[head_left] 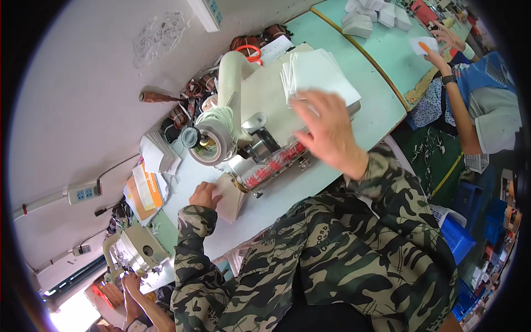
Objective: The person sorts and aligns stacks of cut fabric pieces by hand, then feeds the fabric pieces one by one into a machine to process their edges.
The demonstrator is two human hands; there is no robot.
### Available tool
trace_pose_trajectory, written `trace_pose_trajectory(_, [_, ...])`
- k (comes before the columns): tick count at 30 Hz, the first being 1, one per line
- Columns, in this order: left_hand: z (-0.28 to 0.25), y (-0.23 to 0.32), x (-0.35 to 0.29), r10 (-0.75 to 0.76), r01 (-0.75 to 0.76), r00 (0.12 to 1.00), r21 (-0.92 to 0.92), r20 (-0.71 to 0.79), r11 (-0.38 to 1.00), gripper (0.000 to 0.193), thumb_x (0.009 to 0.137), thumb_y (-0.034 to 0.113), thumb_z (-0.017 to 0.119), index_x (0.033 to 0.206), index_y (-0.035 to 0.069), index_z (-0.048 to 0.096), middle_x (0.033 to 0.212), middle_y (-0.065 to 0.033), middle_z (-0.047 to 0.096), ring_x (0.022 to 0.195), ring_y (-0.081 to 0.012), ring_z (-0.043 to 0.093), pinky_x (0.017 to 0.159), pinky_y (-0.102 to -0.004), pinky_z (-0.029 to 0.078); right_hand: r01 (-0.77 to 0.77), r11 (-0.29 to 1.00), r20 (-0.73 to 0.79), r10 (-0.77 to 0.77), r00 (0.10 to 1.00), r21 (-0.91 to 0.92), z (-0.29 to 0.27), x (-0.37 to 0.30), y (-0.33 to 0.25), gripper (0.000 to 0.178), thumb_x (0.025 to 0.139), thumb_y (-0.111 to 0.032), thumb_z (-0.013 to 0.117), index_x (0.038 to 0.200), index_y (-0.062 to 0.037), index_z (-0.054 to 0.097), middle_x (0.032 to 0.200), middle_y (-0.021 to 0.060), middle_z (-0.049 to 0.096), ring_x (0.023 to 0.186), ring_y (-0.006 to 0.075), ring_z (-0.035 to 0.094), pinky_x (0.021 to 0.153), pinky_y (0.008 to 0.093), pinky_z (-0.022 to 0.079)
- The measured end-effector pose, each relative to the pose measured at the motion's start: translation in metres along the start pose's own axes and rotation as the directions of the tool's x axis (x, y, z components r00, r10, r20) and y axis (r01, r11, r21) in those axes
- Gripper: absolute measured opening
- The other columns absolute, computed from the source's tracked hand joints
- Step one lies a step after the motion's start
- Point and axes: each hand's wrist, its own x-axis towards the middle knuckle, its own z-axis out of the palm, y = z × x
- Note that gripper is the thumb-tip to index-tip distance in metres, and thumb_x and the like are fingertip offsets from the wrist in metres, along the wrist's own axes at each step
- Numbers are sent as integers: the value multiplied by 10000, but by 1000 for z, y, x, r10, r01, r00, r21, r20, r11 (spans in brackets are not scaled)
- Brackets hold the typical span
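Observation:
A cream bench machine with a curved arm, a round knob and a worn red front bar stands on the pale table in front of me. At its left end, my left hand has its fingers closed on the edge of a small stack of pale flat pieces. My right hand, slightly blurred, is on the right with thumb and fingers spread and nothing visible in it. Just beyond its fingertips lies a fanned stack of white sheets on the machine's flat bed; whether the fingers touch it, I cannot tell.
Another pale stack and papers with an orange sheet lie at the left by the wall. Orange-handled scissors and dark spools crowd behind the machine. One person works at the right with a white piece, another at the lower left.

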Motion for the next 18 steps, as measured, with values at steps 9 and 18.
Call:
trace_pose_trajectory(9, [-24, 14, 9, -13, 17, 995, -47, 100, 999, 244, 725, 182, 747, 893, 65, 614, 814, -102, 656, 751, -310, 626, 672, -409, 492, -6, 984, -42, 13, 999, 175, -1, 18, 8, 476, 697, -158, 762, 1126, -44, 592, 1059, 124, 628, 999, 326, 586, 879, 426, 453])
trace_pose_trajectory(18, [-108, 97, 32, 319, -77, 921, -694, 226, 716, 276, 891, 240, 569, 937, -23, 642, 728, -126, 626, 632, -177, 560, 624, -343, 453, -561, 556, 724, -110, 681, 613, 46, -25, -51, 275, 847, -209, 697, 995, 14, 636, 827, 113, 681, 837, 220, 689, 706, 332, 525])
